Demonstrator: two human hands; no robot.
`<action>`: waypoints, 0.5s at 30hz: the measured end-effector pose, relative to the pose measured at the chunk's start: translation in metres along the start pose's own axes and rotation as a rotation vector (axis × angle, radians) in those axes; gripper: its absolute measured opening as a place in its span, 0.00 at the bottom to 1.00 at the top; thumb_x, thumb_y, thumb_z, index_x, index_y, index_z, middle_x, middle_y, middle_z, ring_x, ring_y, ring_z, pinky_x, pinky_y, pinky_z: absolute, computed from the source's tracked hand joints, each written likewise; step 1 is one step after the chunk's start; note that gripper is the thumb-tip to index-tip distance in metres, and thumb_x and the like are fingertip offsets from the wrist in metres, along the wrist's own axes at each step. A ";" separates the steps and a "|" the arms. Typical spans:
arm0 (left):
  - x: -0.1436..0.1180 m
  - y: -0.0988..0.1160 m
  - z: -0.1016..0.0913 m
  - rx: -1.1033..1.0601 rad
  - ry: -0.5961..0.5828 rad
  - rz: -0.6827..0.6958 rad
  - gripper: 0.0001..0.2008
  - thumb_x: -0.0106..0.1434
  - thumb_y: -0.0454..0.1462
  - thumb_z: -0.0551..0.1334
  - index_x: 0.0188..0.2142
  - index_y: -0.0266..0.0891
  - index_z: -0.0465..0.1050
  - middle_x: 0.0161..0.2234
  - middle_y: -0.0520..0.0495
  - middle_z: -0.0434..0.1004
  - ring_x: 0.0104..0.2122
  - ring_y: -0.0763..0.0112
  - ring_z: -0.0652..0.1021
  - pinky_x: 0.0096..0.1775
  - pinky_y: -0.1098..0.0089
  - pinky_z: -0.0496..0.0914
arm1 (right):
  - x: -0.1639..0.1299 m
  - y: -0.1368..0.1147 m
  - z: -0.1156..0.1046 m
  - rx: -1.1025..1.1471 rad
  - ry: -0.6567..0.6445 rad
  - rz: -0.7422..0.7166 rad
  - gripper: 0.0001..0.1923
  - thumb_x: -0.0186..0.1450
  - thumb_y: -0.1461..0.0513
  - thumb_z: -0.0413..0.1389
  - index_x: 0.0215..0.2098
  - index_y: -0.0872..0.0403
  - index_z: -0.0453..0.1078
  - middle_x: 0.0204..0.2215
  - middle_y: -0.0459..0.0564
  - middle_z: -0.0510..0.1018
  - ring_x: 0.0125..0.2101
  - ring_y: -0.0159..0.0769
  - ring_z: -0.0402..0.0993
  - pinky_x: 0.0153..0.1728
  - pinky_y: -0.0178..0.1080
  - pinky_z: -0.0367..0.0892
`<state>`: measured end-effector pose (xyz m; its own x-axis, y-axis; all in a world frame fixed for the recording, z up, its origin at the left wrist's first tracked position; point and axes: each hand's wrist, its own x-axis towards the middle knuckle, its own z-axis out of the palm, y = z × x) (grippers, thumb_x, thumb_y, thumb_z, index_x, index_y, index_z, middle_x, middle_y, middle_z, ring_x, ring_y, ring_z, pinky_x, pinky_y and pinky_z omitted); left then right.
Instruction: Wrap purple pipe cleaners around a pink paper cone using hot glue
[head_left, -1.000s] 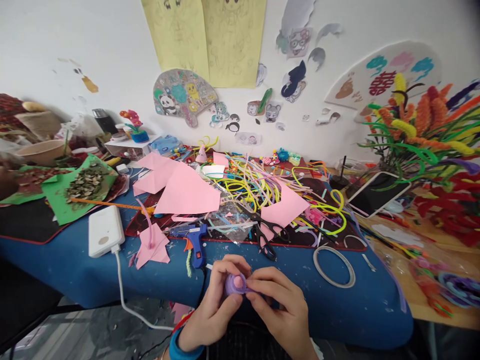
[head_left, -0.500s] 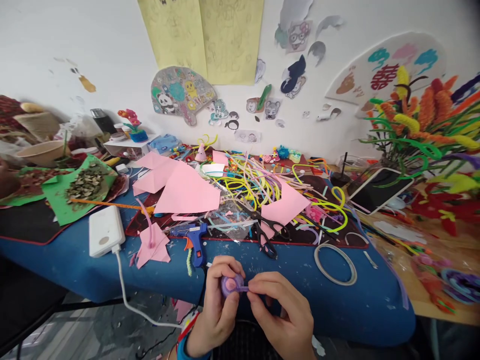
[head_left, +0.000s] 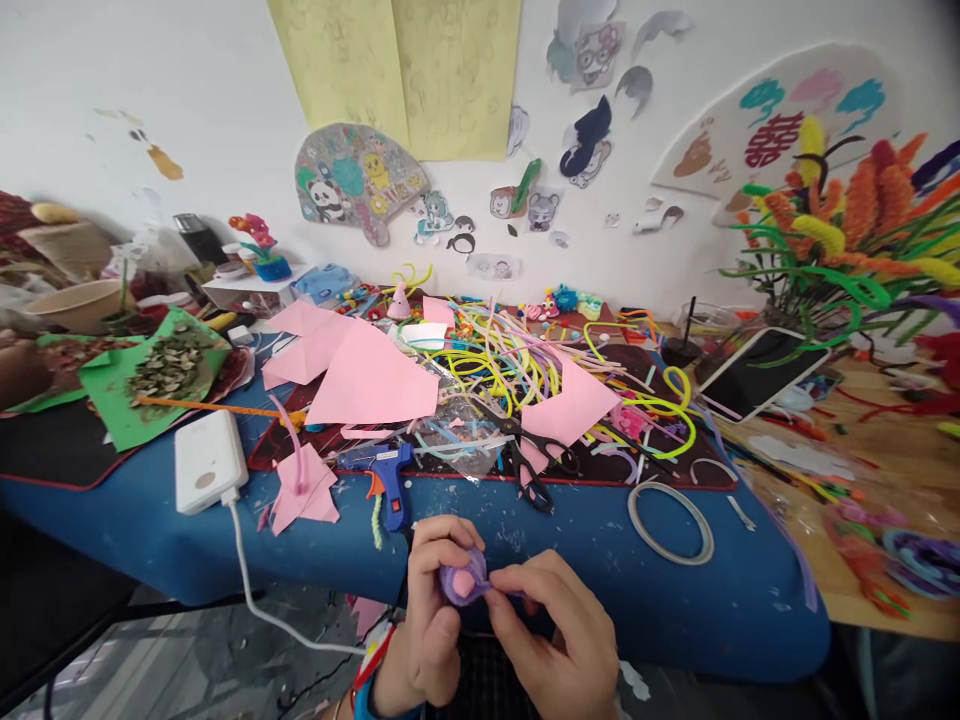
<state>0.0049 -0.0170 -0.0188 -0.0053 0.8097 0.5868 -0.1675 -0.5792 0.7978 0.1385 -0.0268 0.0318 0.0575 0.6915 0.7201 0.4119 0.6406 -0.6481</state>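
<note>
purple coil (head_left: 463, 582), pink-centred, is held over the front edge of the worktop (head_left: 585, 527); it looks light, soft and easily squashed, best taken by its rim. left hand (head_left: 433, 610) curls its fingers around it; right hand (head_left: 561, 622) pinches its tail between thumb and finger. beyond, left to right, lie a white cabled box (head_left: 212, 455), blue glue gun (head_left: 391, 470), black scissors (head_left: 514, 431) and pale ring (head_left: 631, 509), the middle two in the way.

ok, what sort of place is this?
Looks like a craft workspace, whether home or studio I can't tell. Signs: a blue glue gun, cut pink paper and a heap of colourful bendy stems on the cluttered table.
</note>
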 end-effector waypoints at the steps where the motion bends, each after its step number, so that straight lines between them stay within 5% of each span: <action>1: -0.001 0.000 -0.003 -0.018 -0.032 -0.026 0.14 0.74 0.47 0.51 0.52 0.46 0.68 0.46 0.46 0.63 0.46 0.59 0.67 0.50 0.60 0.65 | 0.001 0.000 -0.001 0.008 -0.001 0.004 0.06 0.67 0.69 0.60 0.36 0.53 0.74 0.21 0.45 0.77 0.20 0.30 0.68 0.21 0.32 0.66; 8: 0.008 0.005 -0.014 -0.300 -0.237 -0.222 0.14 0.73 0.47 0.58 0.51 0.44 0.72 0.45 0.45 0.67 0.43 0.64 0.71 0.47 0.65 0.69 | 0.004 0.008 -0.009 0.168 -0.061 -0.006 0.05 0.70 0.66 0.59 0.35 0.53 0.75 0.24 0.45 0.76 0.25 0.31 0.73 0.26 0.32 0.70; 15: 0.008 0.003 -0.012 -0.598 -0.307 -0.431 0.12 0.67 0.45 0.67 0.47 0.44 0.79 0.41 0.47 0.72 0.38 0.71 0.76 0.41 0.72 0.74 | 0.005 0.021 -0.010 0.274 -0.131 -0.056 0.09 0.74 0.62 0.56 0.36 0.52 0.74 0.25 0.44 0.76 0.25 0.30 0.72 0.27 0.32 0.68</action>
<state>-0.0073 -0.0114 -0.0131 0.4375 0.8384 0.3250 -0.5941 -0.0018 0.8044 0.1568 -0.0136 0.0240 -0.0835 0.6786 0.7298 0.1496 0.7325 -0.6641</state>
